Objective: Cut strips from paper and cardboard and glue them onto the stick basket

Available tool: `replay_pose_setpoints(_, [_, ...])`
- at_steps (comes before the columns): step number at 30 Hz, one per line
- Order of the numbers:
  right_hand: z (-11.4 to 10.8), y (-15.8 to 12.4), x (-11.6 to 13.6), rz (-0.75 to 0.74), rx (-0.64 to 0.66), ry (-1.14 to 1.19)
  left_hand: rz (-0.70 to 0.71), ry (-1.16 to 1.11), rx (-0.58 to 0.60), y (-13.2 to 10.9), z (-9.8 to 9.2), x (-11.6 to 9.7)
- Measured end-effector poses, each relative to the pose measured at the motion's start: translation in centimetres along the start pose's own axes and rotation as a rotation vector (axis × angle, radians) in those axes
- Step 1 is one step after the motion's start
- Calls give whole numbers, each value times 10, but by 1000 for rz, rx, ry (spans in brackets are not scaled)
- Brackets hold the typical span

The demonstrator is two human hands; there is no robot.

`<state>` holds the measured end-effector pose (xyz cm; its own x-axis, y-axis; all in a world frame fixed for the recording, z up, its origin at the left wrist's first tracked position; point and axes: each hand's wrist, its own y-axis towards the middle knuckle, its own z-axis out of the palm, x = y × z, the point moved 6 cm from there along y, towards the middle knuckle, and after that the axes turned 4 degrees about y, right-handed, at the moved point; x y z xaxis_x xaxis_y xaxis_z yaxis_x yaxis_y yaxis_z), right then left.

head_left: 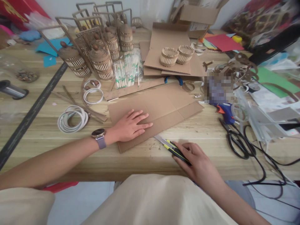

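Flat on the wooden table lies a piece of brown cardboard point(164, 103), creased across its right part. My left hand point(130, 126) rests on its left side with the fingers spread, a watch on that wrist. In my right hand point(195, 161) is a yellow and black utility knife point(177, 150), its blade out and pointing at the cardboard's near edge. Whether the blade tip touches the edge, I cannot tell. Just behind the cardboard lies a long narrow cardboard strip point(136, 89).
Several small woven lanterns point(100, 62) stand at the back left. Rolls of white tape point(73, 118) lie at left. Two small round baskets point(168, 57) sit on stacked cardboard point(168, 40). Black scissors point(237, 143), a blue glue gun point(226, 112) and cables point(264, 153) are at right.
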<state>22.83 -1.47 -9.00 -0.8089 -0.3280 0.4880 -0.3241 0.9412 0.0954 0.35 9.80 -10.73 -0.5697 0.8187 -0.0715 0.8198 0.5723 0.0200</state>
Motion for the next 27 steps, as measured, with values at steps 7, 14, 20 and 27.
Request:
replay_pose_setpoints(7, [14, 4, 9, -33, -1, 36, -5, -10, -3, -1, 0, 1])
replay_pose_setpoints(14, [24, 7, 18, -107, 28, 30, -18, -14, 10, 0, 0, 1])
replay_pose_setpoints(20, [33, 8, 28, -177, 105, 28, -20, -2, 7, 0, 0, 1])
replay_pose_setpoints(27, [44, 17, 44, -255, 138, 11, -25, 0, 23, 1, 0, 0])
